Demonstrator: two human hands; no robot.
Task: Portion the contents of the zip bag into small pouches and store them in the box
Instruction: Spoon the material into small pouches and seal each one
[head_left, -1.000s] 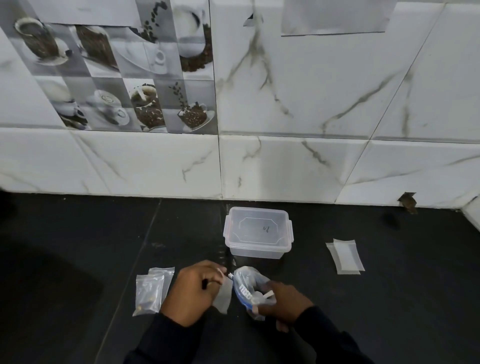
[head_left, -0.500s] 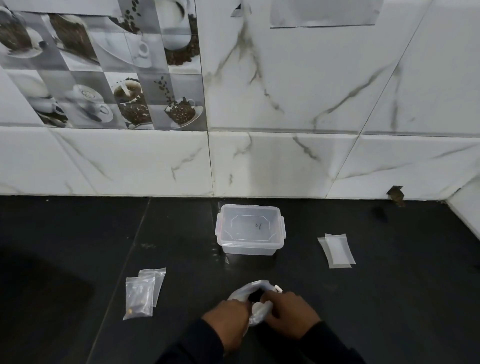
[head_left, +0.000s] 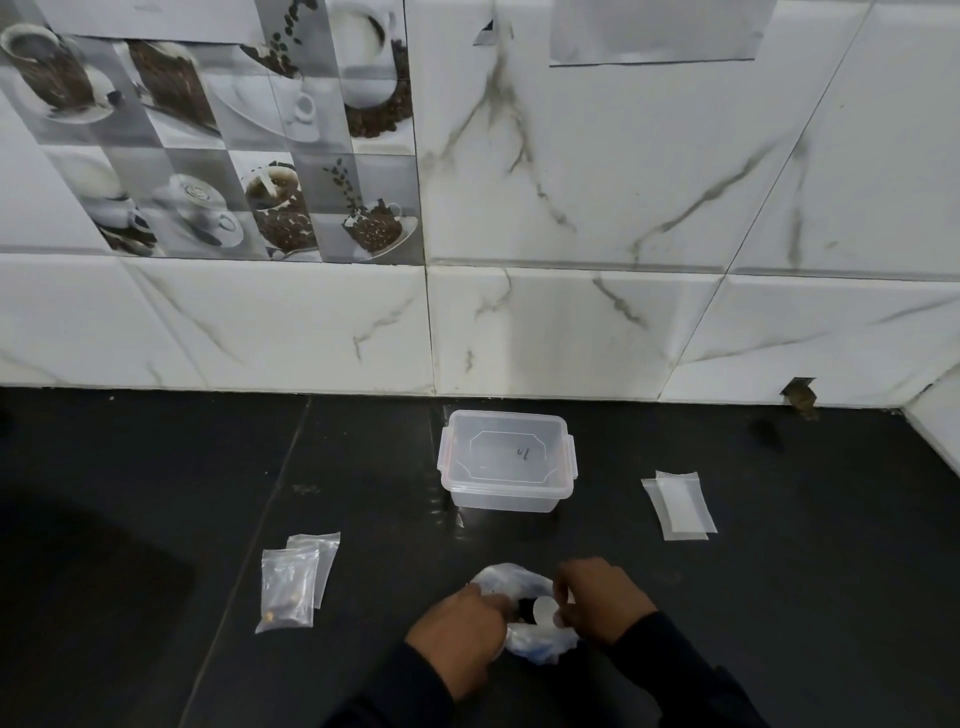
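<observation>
A crumpled clear zip bag (head_left: 524, 613) with blue print lies on the black counter near the front edge. My left hand (head_left: 460, 631) grips its left side and my right hand (head_left: 597, 603) pinches its mouth, together with a small white piece. Behind the bag stands an open clear plastic box (head_left: 506, 460) with nothing in it. Two small clear pouches (head_left: 296, 579) lie to the left, the front one holding a few small brown bits. Two flat empty pouches (head_left: 680, 504) lie to the right of the box.
The black counter (head_left: 156, 493) ends at a white marble-tile wall (head_left: 571, 312) right behind the box. A corner of wall rises at the far right (head_left: 935, 431). A small brown scrap (head_left: 800, 397) sits at the wall's base.
The small pouch my left hand held a second ago is out of sight. Both hands have closed in on the zip bag, which has slid nearer to me.
</observation>
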